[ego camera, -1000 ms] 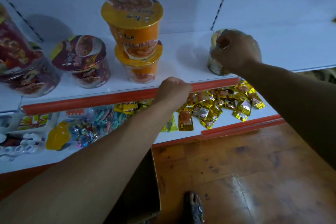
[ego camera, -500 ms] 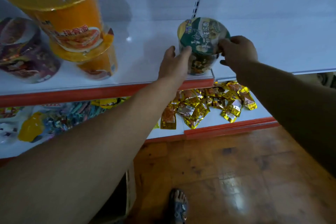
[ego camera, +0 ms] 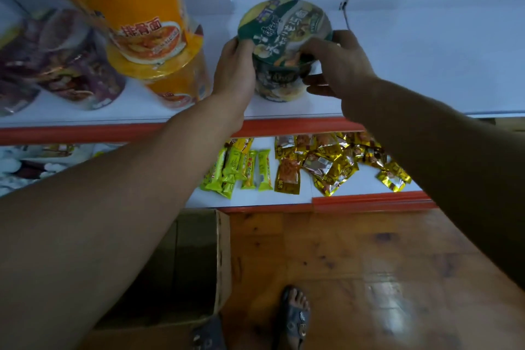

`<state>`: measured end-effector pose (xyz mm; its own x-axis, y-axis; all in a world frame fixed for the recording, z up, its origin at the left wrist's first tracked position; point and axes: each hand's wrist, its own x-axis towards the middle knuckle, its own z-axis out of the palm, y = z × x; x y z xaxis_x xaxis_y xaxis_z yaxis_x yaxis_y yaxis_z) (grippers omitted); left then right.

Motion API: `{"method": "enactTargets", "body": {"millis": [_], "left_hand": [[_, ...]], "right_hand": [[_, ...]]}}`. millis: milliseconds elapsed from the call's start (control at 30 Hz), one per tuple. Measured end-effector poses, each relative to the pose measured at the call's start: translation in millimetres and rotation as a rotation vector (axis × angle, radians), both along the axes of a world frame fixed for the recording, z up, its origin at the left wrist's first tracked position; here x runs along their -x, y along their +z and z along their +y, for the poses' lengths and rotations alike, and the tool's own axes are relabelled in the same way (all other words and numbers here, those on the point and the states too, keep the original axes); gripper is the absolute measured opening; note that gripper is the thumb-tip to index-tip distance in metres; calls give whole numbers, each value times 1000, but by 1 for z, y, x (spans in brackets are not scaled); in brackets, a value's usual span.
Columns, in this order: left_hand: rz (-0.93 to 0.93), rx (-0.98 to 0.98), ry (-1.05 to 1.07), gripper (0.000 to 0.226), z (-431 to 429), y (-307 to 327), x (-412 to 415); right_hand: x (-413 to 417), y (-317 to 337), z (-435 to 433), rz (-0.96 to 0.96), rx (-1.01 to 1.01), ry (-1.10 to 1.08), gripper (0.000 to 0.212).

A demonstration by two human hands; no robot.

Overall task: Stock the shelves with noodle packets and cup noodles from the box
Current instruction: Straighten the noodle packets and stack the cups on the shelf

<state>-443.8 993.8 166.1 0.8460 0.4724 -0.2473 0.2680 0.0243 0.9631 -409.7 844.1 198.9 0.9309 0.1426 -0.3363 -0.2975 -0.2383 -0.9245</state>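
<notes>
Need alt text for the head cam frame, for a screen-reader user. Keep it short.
The left hand and right hand hold a green-lidded noodle cup on the upper shelf, just right of two stacked orange noodle cups. The lower shelf carries gold snack packets and yellow-green bars; a cardboard box sits on the wooden floor.

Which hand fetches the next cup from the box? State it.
Probably left. Both left hand and right hand grip the green cup, but the box sits under the left arm.
</notes>
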Motion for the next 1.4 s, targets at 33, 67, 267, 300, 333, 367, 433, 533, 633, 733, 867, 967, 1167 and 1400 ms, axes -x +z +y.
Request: {"method": "enactTargets", "body": {"millis": [33,67,267,300,333,367,433,533,633,733,867,967,1167,1400], "left_hand": [[-8,8,18,37,3,-2,0],[-9,14,43,34,6,-2,1],[30,10,65,49,12,-1,5],[20,33,44,47,12,-2,8],[-5,61,21,45,13,-4,13],[-31,88,6,44,13,-8,17],[-63,112,3,43,15,-12,25],[-46,71,45,39,20,-8,19],[-38,32,32,39,23,-6,11],[-28,-3,-6,36,26,-11,19],[-42,-5,0,30,32,-17,23],[-24,-4,-8,35,29,-9,25],[-40,59,37,27,18,-5,60],[81,54,46,21,37,14,115]], "right_hand": [[4,-2,1,-4,17,0,42],[8,-4,2,-4,27,-2,39],[5,-2,16,-4,33,-66,35],[6,-3,20,0,3,-62,37],[8,-4,23,-4,-12,-58,37],[11,-7,25,-13,-17,-59,37],[15,-10,26,-29,-25,-78,36],[13,-9,30,-13,-47,-83,37],[8,-4,36,6,-72,-68,34],[12,-5,36,14,-71,-55,33],[14,-5,35,10,-40,-51,36],[13,-2,35,13,-16,-32,35],[26,-6,30,-31,60,-91,32],[74,5,28,-96,317,-241,39]]}}
